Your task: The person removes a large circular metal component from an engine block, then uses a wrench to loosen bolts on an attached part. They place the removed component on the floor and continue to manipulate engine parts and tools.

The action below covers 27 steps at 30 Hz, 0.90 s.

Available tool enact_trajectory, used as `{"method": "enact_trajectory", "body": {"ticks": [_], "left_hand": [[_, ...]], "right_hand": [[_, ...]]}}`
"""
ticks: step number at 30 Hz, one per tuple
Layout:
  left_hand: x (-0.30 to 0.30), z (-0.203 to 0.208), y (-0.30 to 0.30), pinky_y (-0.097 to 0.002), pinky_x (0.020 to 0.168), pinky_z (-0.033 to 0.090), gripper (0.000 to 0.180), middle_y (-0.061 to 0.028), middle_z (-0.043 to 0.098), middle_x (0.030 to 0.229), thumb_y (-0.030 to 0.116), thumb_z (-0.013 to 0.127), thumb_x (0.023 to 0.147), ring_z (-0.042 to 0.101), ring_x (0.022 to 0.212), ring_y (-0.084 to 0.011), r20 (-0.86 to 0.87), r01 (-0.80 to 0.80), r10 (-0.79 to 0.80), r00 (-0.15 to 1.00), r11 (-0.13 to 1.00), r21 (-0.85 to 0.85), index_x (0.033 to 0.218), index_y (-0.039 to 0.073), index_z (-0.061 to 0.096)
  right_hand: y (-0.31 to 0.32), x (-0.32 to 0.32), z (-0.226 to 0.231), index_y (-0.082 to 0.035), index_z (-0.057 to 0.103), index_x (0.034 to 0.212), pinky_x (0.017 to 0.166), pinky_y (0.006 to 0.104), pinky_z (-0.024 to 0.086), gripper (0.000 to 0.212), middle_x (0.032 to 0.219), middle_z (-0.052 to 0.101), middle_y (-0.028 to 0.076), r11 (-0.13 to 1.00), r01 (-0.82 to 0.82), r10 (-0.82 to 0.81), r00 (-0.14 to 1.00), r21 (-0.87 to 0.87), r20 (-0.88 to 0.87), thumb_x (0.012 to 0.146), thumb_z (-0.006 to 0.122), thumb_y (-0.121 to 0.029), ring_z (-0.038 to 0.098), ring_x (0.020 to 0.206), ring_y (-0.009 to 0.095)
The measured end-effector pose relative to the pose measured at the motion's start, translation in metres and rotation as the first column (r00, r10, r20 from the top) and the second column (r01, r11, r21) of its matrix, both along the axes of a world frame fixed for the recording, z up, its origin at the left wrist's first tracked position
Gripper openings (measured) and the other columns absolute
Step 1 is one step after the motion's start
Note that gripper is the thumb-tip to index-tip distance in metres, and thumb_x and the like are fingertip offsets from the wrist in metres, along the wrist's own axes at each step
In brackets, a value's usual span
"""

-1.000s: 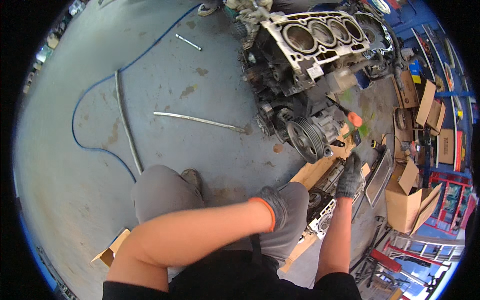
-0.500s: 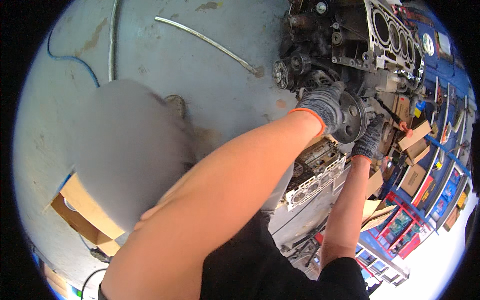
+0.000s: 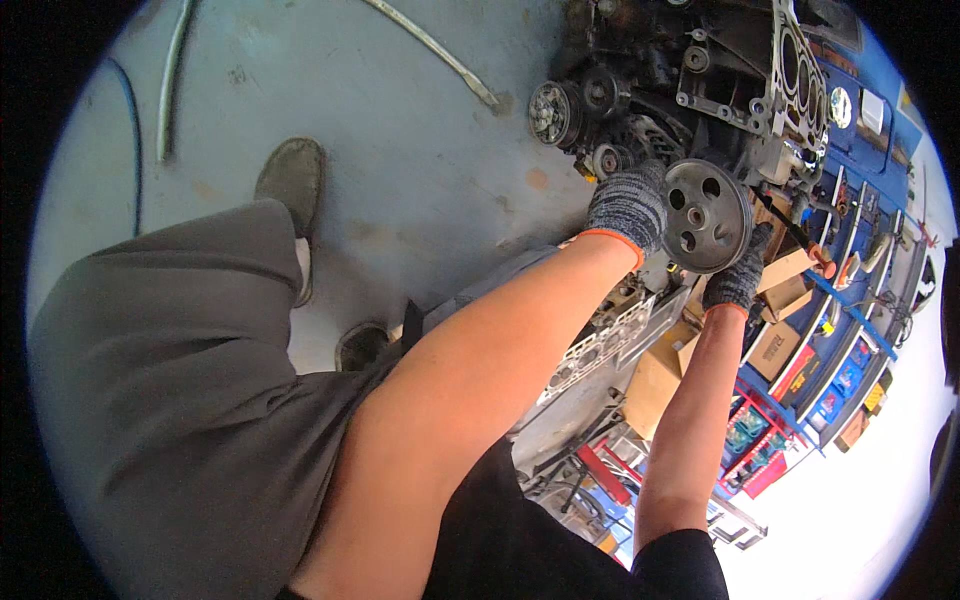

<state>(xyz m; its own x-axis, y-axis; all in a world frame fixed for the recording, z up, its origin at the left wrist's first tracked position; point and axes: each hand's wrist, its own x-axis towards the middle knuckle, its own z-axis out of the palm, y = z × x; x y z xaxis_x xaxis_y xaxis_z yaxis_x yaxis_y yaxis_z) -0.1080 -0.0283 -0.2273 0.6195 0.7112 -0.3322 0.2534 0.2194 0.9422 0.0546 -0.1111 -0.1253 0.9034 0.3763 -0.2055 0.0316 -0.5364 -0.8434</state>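
A round grey metal pulley (image 3: 684, 205) with several holes through its face is between my two hands, just in front of the dark engine block (image 3: 655, 60). My left hand (image 3: 628, 205), in a grey knit glove with an orange cuff, grips the pulley's left rim; its fingertips are partly hidden. Behind the lower right rim my right hand (image 3: 738, 275), gloved alike, is closed around the pulley or the part behind it, most of its fingers out of sight. Other pulleys on the engine, one with a bright ribbed face (image 3: 550, 113), sit left of my left hand.
Below the pulley lies a cylinder head (image 3: 600, 345). A tool with an orange handle end (image 3: 824, 264) juts out right of the engine. Cardboard boxes (image 3: 662, 375) and blue shelving (image 3: 850, 330) stand to the right. Metal tubes (image 3: 440, 50) lie on the grey floor.
The pulley has turned so its holed face shows more fully. Both hands have stayed on it. My leg and foot have shifted on the left, and the view has moved.
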Motion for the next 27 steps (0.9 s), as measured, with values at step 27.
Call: {"method": "enact_trajectory", "body": {"ticks": [27], "left_hand": [[0.012, -0.012, 0.003, -0.0474, 0.081, 0.056, 0.025, -0.0214, 0.07, 0.104, 0.014, 0.057, 0.087, 0.069, 0.095, -0.0377, 0.025, 0.05, -0.053, 0.998, 0.995, 0.09, 0.109, 0.006, 0.067]], "right_hand": [[0.004, 0.002, 0.003, -0.003, 0.06, 0.128, 0.098, 0.039, 0.048, 0.059, 0.128, 0.064, 0.01, 0.999, 0.042, -0.042, 0.999, 0.022, -0.011, 0.103, 0.043, -0.053, 0.06, 0.111, 0.027]]}}
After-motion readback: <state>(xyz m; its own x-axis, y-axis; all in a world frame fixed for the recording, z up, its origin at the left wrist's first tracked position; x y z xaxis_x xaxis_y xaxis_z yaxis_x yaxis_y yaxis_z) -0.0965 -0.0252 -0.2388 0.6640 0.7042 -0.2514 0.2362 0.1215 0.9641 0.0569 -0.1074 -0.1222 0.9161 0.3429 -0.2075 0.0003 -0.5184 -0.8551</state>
